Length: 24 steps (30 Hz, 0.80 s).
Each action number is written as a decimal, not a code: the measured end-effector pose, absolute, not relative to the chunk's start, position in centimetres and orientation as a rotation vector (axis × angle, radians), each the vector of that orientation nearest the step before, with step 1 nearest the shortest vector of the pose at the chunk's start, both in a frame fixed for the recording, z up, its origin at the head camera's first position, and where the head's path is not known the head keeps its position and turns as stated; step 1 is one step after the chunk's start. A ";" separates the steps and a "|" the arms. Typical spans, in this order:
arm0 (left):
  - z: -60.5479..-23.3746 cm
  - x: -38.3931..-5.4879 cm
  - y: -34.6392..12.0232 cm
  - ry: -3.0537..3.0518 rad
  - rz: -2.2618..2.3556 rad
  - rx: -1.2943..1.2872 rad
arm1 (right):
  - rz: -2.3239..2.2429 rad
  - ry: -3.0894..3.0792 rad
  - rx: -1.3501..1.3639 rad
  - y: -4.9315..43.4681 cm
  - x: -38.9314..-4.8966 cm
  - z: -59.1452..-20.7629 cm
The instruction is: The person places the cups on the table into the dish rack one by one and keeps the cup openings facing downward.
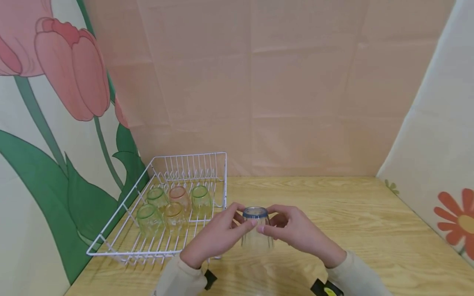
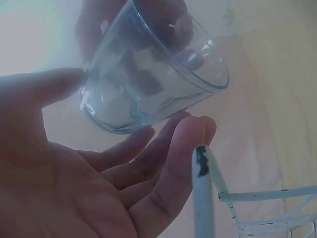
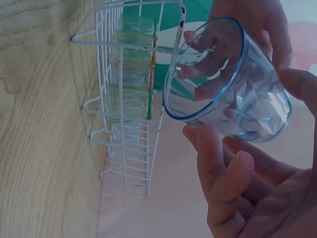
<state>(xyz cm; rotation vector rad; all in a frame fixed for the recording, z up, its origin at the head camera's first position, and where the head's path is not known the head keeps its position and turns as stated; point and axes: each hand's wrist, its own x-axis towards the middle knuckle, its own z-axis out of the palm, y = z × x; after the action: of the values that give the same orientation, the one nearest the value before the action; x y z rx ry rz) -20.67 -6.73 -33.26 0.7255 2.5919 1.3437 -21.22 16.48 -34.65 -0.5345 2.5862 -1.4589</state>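
A clear drinking glass with a blue tint (image 1: 258, 240) is held upside down above the table, its base up and its open mouth down. My left hand (image 1: 220, 232) grips its left side, thumb on the near face and fingers behind. On the other side my right hand (image 1: 301, 232) grips it too, the two thumbs almost meeting near the base. In the left wrist view the glass (image 2: 116, 101) sits between thumb and fingers of the left hand (image 2: 94, 183). The right wrist view shows its blue rim and faceted wall, with the right hand (image 3: 272, 203) around the base end.
To the left stands a white wire dish rack (image 1: 129, 253), its coating chipped in places. Inside it several tinted glasses stand upside down, among them a green glass (image 1: 201, 201), a pink glass (image 1: 179, 196) and an amber glass (image 1: 175, 213). A wood-grain table (image 1: 355, 230) extends rightward.
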 end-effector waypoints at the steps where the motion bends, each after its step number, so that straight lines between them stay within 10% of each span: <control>1: -33.2 -20.7 -6.7 2.599 1.335 0.729 | -1.456 2.587 -0.555 16.5 -21.2 -34.6; 24: -30.2 -21.9 -9.8 2.819 1.301 0.594 | -1.488 2.558 -0.552 17.1 -21.2 -34.8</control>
<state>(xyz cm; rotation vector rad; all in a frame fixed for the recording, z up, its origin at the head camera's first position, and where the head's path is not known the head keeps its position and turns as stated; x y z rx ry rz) -21.94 -9.85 -30.24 0.5941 2.8192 1.3007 -21.23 17.08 -34.77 -0.5519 2.5577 -1.4880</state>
